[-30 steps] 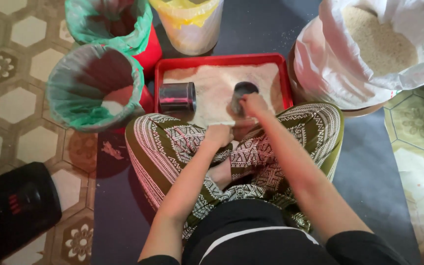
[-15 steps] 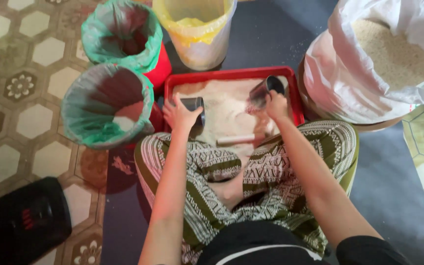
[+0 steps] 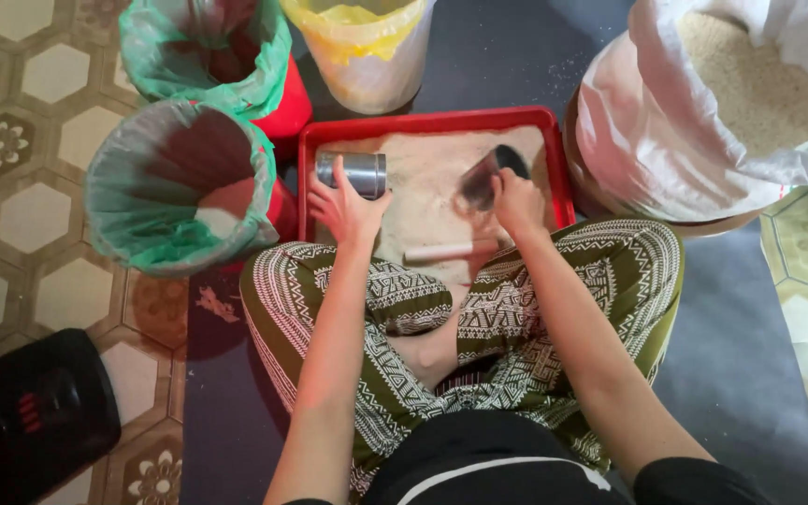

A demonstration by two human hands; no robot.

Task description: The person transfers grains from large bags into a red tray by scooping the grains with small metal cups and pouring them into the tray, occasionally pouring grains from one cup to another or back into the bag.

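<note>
The left hand [image 3: 346, 208] is resting on the grain in the red tray [image 3: 432, 123], its fingers spread and released, fingertips touching a metal can [image 3: 353, 174] lying on its side just beyond them. The right hand [image 3: 514, 201] is grasping a second can [image 3: 485, 176], tilted, its dark opening pointing away from the fingers. A pale stick [image 3: 449, 251] is lying just below both wrists.

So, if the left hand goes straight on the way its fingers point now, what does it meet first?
The left hand already reaches the metal can lying on the grain in the red tray; beyond it comes the tray's far rim.
</note>
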